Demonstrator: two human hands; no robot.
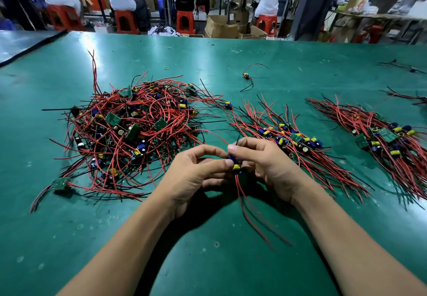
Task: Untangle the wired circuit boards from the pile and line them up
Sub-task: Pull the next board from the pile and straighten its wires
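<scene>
A tangled pile (134, 131) of small green circuit boards with red and black wires lies on the left of the green table (231, 261). My left hand (196, 175) and my right hand (265, 164) meet at the table's middle and together pinch one small wired board (236, 166) with blue and yellow parts. Its red and black wires (249, 215) hang down toward me, and one red wire runs back to the pile. To the right lies a lined-up row of boards (293, 141), with a second row (388, 138) farther right.
A single wired board (246, 76) lies alone toward the back. Loose black wires (402, 66) sit at the far right edge. Beyond the table, people sit on red stools (184, 22) at other benches, with cardboard boxes (220, 26) on the floor.
</scene>
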